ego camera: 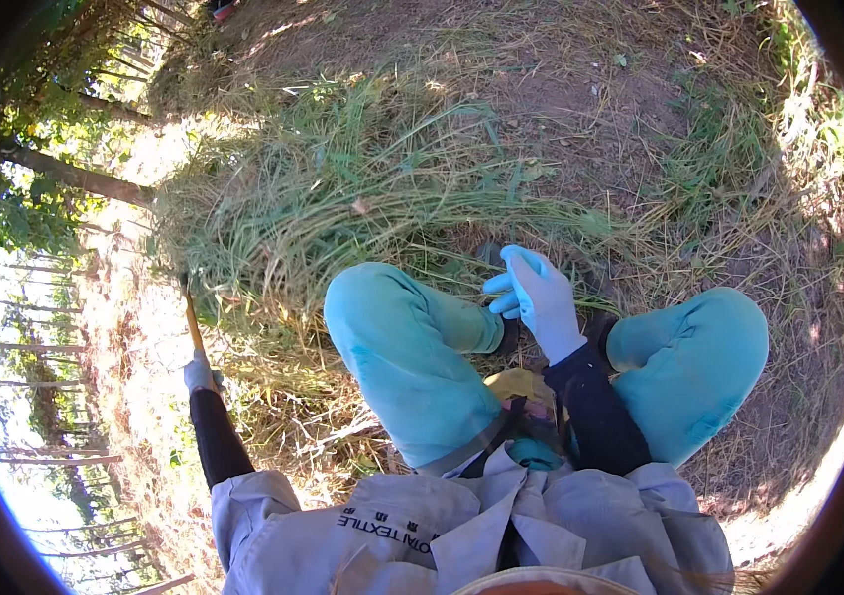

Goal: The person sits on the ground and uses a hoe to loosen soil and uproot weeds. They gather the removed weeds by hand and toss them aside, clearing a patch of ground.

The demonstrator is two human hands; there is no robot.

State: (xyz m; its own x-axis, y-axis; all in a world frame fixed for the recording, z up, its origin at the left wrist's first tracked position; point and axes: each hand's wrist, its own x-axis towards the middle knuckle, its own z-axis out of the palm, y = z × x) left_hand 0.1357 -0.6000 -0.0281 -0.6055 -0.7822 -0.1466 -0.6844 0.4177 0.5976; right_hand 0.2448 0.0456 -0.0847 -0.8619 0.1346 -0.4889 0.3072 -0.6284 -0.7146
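Out at the left, my left hand (202, 374), in a pale work glove, grips a hand tool by its yellowish wooden handle (194, 324). The tool's dark far end meets the grass, and the shape of its head cannot be made out. Between my bent knees hangs my right hand (541, 294) in a light blue and white glove. Its fingers are partly bent and apart, with nothing visible in them. Just beyond both hands lies a heap of long green and drying grass (362, 193), flattened in places.
Tree trunks (87, 175) rise along the left. Dry stalks (340, 435) lie beside my left leg. Bare brown soil (585, 134) with straw spreads ahead, and a green grass clump (719, 141) lies at the right. My turquoise-trousered knees (370, 297) flank my right hand.
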